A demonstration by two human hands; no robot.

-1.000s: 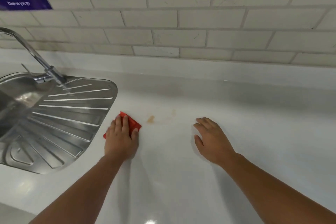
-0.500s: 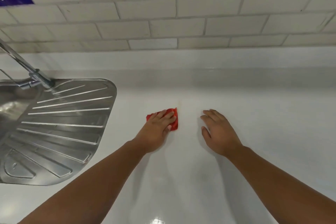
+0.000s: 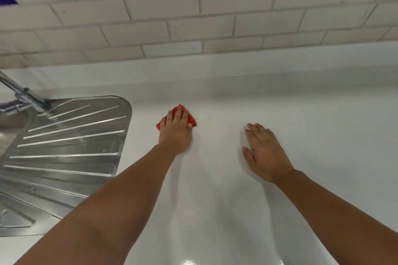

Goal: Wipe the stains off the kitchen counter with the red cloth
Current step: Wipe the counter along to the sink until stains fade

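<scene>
Left grip (image 3: 175, 130) presses the cloth (image 3: 192, 120) flat under straight fingers, toward the back edge of the tabletop (image 3: 312, 127). A faint stain (image 3: 210, 117) lies just right of the cloth. Right grip (image 3: 262, 154) rests flat and empty, farther right.

Loads of flat counter (image 3: 327, 148) right of the drainboard (image 3: 71, 146) to slide across; tap (image 3: 27, 96) sticks up at the drainboard's back-left, tiled wall (image 3: 193, 17) closes off behind.

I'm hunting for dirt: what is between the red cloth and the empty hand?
In the head view, only white counter with a faint brownish smudge beside the cloth.
</scene>
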